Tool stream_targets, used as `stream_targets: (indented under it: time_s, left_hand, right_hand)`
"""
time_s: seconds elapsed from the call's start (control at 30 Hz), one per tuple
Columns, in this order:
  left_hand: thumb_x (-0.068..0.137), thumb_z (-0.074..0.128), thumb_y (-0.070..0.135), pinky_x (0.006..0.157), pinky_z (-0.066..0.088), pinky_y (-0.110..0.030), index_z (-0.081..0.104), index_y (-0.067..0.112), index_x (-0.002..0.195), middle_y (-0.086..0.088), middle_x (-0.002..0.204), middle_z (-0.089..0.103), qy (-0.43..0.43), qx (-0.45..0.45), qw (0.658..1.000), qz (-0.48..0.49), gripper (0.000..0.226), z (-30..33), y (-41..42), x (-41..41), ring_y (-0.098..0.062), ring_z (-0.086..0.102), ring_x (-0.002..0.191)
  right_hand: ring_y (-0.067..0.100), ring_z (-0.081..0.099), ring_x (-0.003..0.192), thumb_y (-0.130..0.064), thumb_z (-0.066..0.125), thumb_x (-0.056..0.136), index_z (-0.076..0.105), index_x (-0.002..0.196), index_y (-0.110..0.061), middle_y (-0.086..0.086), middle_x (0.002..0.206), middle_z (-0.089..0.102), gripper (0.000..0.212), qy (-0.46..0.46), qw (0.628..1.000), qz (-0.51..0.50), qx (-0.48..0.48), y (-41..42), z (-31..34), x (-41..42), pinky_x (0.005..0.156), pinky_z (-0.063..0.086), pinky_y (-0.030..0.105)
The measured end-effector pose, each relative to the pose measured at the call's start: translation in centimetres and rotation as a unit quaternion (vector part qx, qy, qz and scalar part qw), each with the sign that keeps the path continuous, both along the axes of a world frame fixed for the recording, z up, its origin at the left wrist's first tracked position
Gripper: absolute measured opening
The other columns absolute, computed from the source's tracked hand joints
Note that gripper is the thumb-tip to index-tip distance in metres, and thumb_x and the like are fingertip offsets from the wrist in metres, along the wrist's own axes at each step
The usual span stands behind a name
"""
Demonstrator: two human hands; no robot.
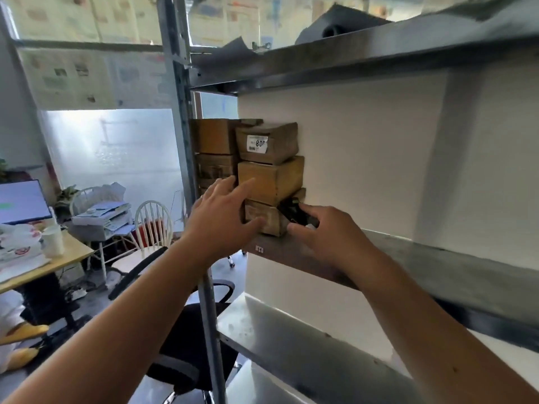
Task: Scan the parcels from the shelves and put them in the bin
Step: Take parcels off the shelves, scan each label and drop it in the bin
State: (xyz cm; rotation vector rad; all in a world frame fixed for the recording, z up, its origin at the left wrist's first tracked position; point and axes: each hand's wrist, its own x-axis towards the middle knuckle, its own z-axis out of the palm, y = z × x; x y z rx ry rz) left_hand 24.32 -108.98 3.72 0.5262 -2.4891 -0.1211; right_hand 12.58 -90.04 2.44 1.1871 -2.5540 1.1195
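Brown cardboard parcels are stacked at the left end of a metal shelf (437,266). The top parcel (267,142) carries a white label, the middle parcel (271,179) sits under it, and the bottom parcel (267,218) rests on the shelf. More parcels (214,137) stand behind to the left. My left hand (224,214) reaches in with spread fingers, touching the front of the middle and bottom parcels. My right hand (326,231) grips a small black scanner (294,212) held against the right side of the bottom parcel. No bin is in view.
A grey upright post (178,112) frames the shelf's left end. An upper shelf (350,53) holds dark bags, and a lower shelf (291,342) lies below. To the left are a black office chair (186,339), a white chair (151,225) and a desk (43,263) with a monitor.
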Motion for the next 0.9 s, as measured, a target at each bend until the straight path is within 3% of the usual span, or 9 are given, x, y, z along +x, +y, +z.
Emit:
stream_targets:
  time_s: [0.27,0.47,0.6,0.9]
  left_hand:
    - [0.092,0.061,0.064,0.125,0.018,-0.058,0.017,0.049,0.161,0.003,0.172,0.018,0.039,-0.019,0.991,-0.124,0.084,4.7,-6.7,-4.9,-0.026,0.01,0.16]
    - [0.093,0.062,0.061,0.124,0.02,-0.058,0.021,0.046,0.16,0.0,0.17,0.022,0.064,-0.075,0.977,-0.187,0.08,8.8,-9.6,-8.5,-0.03,0.016,0.158]
    - [0.094,0.065,0.054,0.123,0.025,-0.056,0.024,0.044,0.158,0.001,0.169,0.026,0.072,-0.092,0.971,-0.207,0.077,10.2,-10.4,-10.7,-0.029,0.022,0.156]
    - [0.09,0.067,0.043,0.116,0.033,-0.053,0.041,0.029,0.151,-0.012,0.154,0.047,-0.008,-0.144,0.981,-0.129,0.068,11.2,-11.6,-13.1,-0.039,0.035,0.148]
  right_hand:
    - [0.008,0.062,0.082,-0.051,0.061,0.098,0.058,0.143,-0.038,-0.008,0.111,0.068,0.046,0.016,0.995,-0.096,-0.03,-5.9,3.4,-1.5,0.061,0.045,0.027]
    - [0.005,0.06,0.078,-0.047,0.062,0.1,0.061,0.14,-0.038,-0.014,0.099,0.064,0.041,0.033,0.986,-0.15,-0.058,-8.5,5.9,-2.5,0.063,0.046,0.028]
    - [0.013,0.062,0.09,-0.046,0.064,0.099,0.059,0.143,-0.033,-0.003,0.117,0.069,0.047,0.027,0.981,-0.176,-0.075,-10.0,6.8,-3.3,0.084,0.054,0.034]
    - [0.018,0.06,0.093,-0.049,0.062,0.098,0.055,0.149,-0.032,0.001,0.128,0.069,0.054,0.076,0.97,-0.232,-0.02,-10.5,8.2,-6.4,0.064,0.042,0.025]
